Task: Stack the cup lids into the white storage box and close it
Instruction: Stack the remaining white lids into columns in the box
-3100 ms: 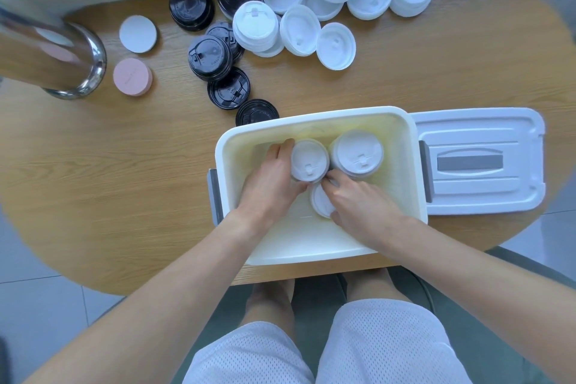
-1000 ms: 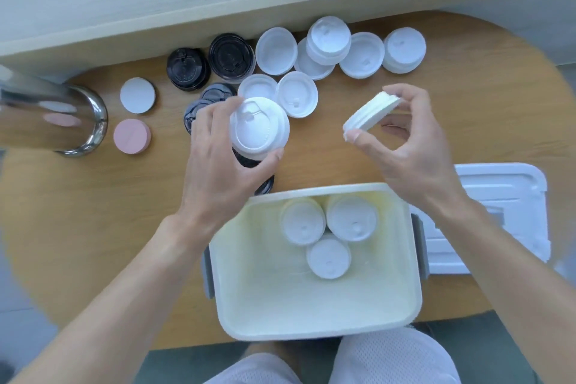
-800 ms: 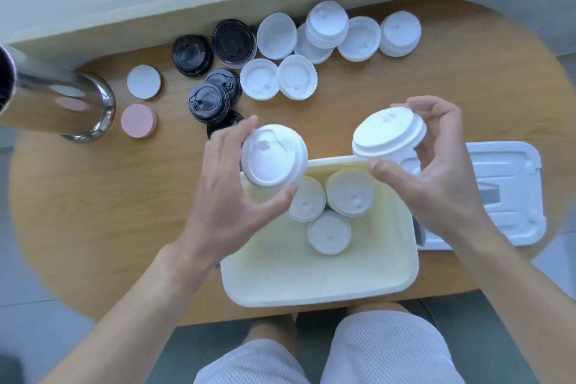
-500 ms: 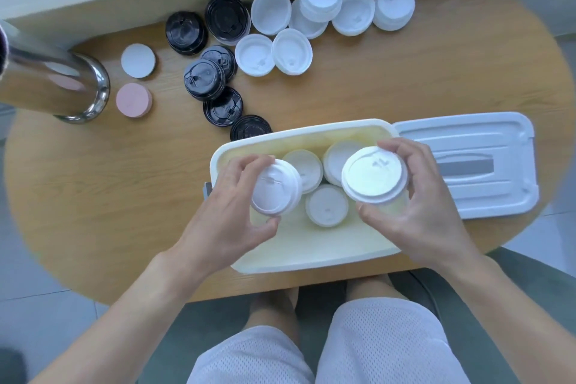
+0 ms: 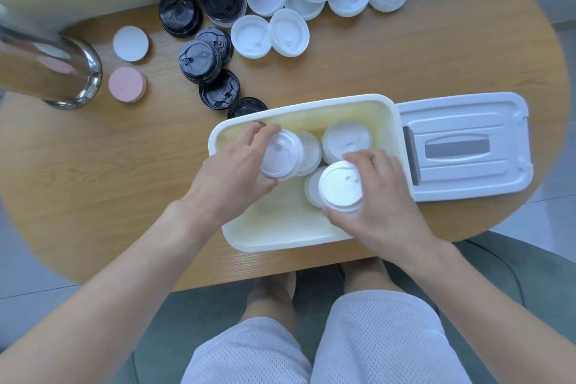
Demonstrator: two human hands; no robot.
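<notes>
Oval wooden table point(image 5: 405, 65) carries the white box point(image 5: 280, 240) at centre frame, its flat cover point(image 5: 467, 146) lying just right of it, with loose white lids point(image 5: 274, 31) and black lids point(image 5: 199, 62) toward the top. Both forearms reach up from the bottom edge into the box. The left hand point(image 5: 230, 178) curls its fingers round a white lid stack point(image 5: 282, 156), and the right hand point(image 5: 380, 196) grips another lid point(image 5: 341, 185) above lids already in the box.
</notes>
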